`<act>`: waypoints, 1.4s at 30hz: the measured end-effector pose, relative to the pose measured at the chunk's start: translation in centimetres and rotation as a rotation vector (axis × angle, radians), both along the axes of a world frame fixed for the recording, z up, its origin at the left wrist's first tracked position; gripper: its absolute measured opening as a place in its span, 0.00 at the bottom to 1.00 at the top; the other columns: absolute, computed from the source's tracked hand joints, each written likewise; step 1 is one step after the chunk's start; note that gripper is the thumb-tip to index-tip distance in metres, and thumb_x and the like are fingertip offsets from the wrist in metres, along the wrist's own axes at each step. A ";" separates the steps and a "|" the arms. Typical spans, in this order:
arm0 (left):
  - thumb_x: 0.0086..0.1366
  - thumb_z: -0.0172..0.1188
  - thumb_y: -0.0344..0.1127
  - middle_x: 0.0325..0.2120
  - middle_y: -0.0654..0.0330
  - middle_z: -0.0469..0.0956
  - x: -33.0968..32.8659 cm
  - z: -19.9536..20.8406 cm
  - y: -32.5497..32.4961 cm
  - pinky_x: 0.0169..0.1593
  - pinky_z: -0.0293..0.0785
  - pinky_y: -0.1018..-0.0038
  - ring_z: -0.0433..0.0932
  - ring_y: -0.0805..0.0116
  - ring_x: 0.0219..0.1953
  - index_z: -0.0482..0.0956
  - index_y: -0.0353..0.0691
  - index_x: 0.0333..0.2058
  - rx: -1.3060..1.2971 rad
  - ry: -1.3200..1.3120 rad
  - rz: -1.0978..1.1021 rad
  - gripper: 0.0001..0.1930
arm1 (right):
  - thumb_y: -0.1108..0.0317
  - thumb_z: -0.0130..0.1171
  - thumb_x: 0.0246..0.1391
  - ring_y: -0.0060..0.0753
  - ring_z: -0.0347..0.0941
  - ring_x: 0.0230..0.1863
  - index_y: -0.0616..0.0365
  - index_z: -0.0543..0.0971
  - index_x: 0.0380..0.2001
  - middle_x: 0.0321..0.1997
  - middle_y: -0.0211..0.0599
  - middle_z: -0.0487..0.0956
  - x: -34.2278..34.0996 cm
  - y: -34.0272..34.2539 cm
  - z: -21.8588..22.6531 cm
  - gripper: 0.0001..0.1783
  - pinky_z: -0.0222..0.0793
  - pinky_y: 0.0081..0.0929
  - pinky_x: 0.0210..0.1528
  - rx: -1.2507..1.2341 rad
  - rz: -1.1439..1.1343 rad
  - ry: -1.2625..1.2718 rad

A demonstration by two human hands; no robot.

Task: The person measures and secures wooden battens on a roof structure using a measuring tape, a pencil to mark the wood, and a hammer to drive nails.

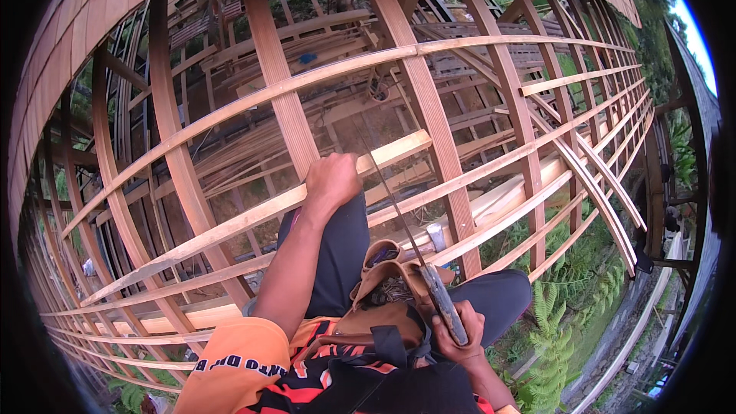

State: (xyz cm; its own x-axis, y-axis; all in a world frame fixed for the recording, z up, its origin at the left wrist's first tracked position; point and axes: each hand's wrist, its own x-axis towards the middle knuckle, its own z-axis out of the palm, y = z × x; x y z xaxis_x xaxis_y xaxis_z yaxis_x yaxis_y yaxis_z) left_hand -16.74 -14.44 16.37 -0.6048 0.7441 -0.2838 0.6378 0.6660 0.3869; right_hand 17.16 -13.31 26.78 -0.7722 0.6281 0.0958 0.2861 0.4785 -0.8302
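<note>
- Two bare hands are busy here: the left hand (333,180) lies over a pale wood strip (399,149), fingers curled together in a fist; I can't see how far they wrap underneath.
- The right hand (460,327), low by the lap, has its fingers clamped around the dark handle of a long-bladed tool (432,285).
- That tool slants up and away, its thin blade crossing the wood strip between the left hand and the strip's squared end; from here I can't tell whether they touch.
- The strip runs slantwise across several rafters, and its end reaches the rafter (419,80) just right of the blade.
- Dark trousers (494,299) cover the bent legs, and an orange sleeve (238,356) covers the left upper arm.
- A brown pouch (387,318) sits open at the lap, with nails (392,291) heaped inside.
- Another long strip (345,69) crosses the rafters farther up, near wooden shingles (88,23) at the upper left.
- Loose sticks (595,201) lie across the frame at the right, and a green fern (548,341) grows below.
</note>
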 end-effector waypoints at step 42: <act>0.50 0.65 0.38 0.34 0.42 0.83 1.3 0.2 1.5 0.46 0.77 0.52 0.82 0.42 0.41 0.84 0.34 0.35 -0.036 -0.014 -0.036 0.15 | 0.77 0.67 0.47 0.35 0.82 0.22 0.63 0.75 0.28 0.23 0.43 0.80 3.2 0.3 -0.9 0.08 0.74 0.28 0.26 -0.058 -0.043 0.037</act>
